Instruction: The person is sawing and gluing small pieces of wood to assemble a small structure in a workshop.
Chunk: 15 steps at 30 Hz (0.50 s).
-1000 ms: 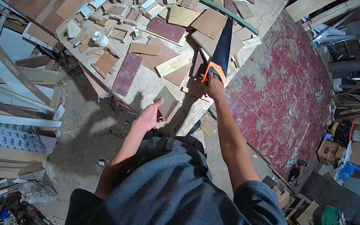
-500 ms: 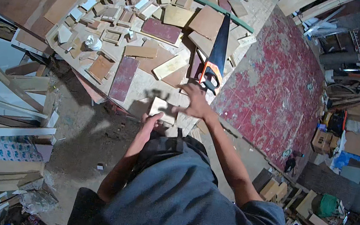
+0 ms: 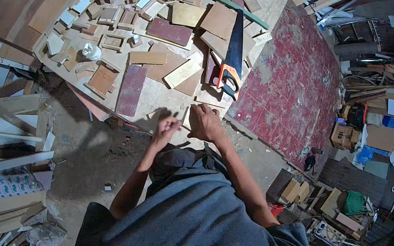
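My right hand is curled over a pale wooden block near the table's front edge; most of the block is hidden under the fingers. Just left of it, my left hand is closed with its fingertips together. A thin dark line shows between the two hands, too fine to name. Beyond my right hand lies a handsaw with a dark blade and an orange and black handle, its handle toward me. A pale wood strip and a dark red board lie on the table beyond my left hand.
Many wood offcuts and small wooden frames cover the table. A clear plastic-wrapped item sits among them. Red worn flooring lies to the right. Stacked boards fill the left side, and cartons stand at far right.
The wooden block went from my left hand to under my right hand, lower at the table edge. My left hand has come off it and closed. The view shifted slightly.
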{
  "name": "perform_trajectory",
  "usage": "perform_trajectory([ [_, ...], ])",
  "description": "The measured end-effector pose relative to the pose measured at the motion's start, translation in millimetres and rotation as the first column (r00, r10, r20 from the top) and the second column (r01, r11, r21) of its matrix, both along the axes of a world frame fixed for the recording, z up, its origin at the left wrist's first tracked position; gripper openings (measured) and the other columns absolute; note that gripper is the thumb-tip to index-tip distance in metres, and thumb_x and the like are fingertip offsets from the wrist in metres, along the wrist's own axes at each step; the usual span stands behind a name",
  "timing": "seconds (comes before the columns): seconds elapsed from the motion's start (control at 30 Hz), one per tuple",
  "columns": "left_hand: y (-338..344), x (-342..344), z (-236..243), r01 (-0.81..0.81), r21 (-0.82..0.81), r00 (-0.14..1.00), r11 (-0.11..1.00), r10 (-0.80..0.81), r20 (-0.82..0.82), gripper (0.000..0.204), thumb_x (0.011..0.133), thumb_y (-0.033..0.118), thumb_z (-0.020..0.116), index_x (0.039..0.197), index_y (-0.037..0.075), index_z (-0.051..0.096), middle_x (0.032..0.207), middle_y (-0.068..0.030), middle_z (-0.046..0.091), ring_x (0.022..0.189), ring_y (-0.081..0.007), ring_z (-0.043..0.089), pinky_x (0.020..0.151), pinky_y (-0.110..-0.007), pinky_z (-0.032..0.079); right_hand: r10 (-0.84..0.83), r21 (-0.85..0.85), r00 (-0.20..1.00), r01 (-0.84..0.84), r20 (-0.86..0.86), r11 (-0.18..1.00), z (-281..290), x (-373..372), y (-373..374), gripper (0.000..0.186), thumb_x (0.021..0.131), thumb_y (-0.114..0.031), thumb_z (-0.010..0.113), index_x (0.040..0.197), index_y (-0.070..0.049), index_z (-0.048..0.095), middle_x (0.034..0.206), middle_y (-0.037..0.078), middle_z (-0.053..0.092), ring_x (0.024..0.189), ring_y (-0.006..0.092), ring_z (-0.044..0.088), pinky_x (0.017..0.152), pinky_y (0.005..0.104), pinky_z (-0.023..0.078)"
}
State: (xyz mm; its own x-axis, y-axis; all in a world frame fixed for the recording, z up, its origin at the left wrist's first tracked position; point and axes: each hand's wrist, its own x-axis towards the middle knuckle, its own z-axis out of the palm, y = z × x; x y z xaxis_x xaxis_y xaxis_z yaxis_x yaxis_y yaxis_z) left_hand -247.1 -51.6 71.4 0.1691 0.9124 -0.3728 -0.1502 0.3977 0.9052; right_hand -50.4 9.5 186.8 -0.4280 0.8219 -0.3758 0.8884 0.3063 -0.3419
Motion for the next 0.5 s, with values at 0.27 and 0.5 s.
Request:
perform_trajectory([
  [0.27,34,-57,-41,0.444,0.141,0.417,0.885,-0.065,-0.907,0.045,0.07,0.001,0.072,0.114,0.006,0.064,0.114,-0.0149,0.056,0.117,-0.0363,0.049,0.094,-0.046,0.045,-0.105,0.094,0.994,0.108,-0.039,0.99,22,7,13,0.106,0.054,-0.045,0.091,0.141,-0.008,0.044,0.126,0.018,0.052,0.119,0.0382,0.051,0.096,0.0515,0.04],
  [0.5,43,-55,-39,0.183,0.045,0.834,0.982,-0.131,-0.536,0.033,0.077,0.003,0.073,0.109,-0.002,0.066,0.094,-0.0111,0.069,0.087,-0.0278,0.067,0.078,-0.034,0.053,-0.082,0.075,0.996,0.08,0.019,0.994,57,-5,20,0.103,0.055,-0.042,0.091,0.142,-0.011,0.045,0.128,0.015,0.052,0.12,0.0356,0.05,0.096,0.0509,0.039],
])
